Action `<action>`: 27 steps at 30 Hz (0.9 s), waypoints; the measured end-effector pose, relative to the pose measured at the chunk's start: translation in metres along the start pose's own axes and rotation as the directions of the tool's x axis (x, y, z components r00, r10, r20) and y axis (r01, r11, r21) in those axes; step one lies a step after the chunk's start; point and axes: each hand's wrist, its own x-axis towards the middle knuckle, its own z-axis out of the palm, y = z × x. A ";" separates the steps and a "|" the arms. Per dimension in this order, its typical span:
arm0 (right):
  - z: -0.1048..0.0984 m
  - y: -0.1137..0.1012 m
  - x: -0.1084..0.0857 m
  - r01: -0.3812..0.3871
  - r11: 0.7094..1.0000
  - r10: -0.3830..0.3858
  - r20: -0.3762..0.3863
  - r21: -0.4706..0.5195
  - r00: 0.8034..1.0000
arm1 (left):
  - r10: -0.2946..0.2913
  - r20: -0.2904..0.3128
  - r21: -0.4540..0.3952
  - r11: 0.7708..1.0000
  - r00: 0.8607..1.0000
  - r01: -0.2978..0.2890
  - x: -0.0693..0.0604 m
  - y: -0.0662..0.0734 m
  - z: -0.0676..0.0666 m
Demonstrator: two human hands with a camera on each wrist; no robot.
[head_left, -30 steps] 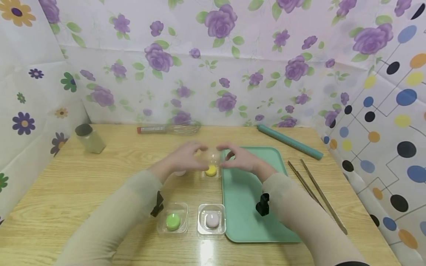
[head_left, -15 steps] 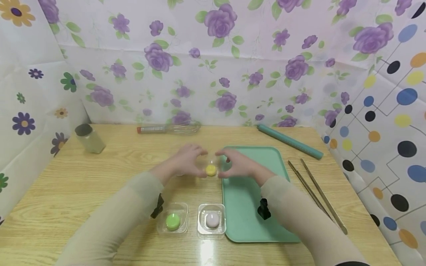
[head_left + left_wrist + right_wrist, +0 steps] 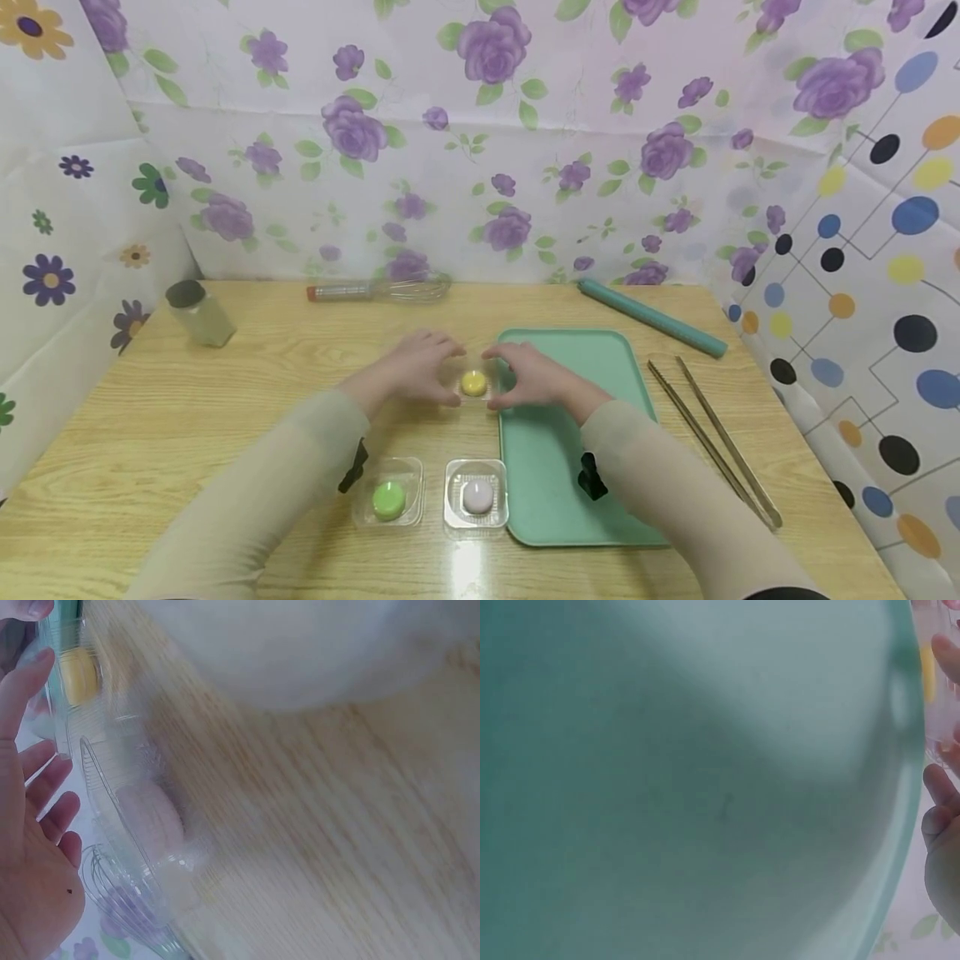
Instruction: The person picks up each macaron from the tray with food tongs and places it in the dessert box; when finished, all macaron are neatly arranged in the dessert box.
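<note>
A yellow macaron (image 3: 474, 383) sits in a clear plastic box (image 3: 469, 398) beside the tray's left edge. My left hand (image 3: 415, 367) holds the box's left side, thumb in front and fingers behind. From the other side my right hand (image 3: 534, 375) holds it in the same way, above the tray. In the left wrist view a pink macaron (image 3: 152, 817) lies in another clear box (image 3: 105, 776), mostly hidden by my left hand in the head view. Nearer me, a green macaron (image 3: 388, 500) and a pale lilac macaron (image 3: 477, 496) lie in their own clear boxes.
The green tray (image 3: 570, 500) lies under my right forearm. Metal tongs (image 3: 720, 442) are at its right. A teal rolling pin (image 3: 652, 317), a whisk (image 3: 378, 289) and a black-lidded jar (image 3: 201, 313) lie toward the back. Patterned cloth hangs around the table.
Both hands have come down slightly with the clear lid, which now sits over the yellow macaron's box. Their fingers have settled around its sides.
</note>
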 end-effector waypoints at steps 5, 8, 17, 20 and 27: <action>-0.002 -0.005 -0.002 -0.013 1.000 0.013 0.009 -0.004 1.000 | -0.004 0.030 0.012 1.000 1.000 0.004 0.000 -0.002 0.000; -0.002 -0.006 -0.002 -0.021 1.000 0.021 0.014 -0.002 1.000 | -0.008 0.040 0.010 1.000 0.999 0.008 -0.001 -0.003 0.001; -0.002 -0.005 -0.002 -0.063 0.998 0.063 0.045 0.008 0.997 | -0.020 0.038 0.002 1.000 0.999 0.020 -0.003 -0.003 0.000; -0.005 -0.006 -0.002 -0.077 0.997 0.076 0.056 0.010 0.996 | -0.001 0.016 0.003 1.000 1.000 0.001 -0.004 -0.005 -0.001; -0.014 -0.012 0.004 -0.065 0.996 0.063 0.033 0.055 0.997 | -0.054 -0.046 -0.072 0.996 0.997 0.050 -0.016 -0.019 -0.014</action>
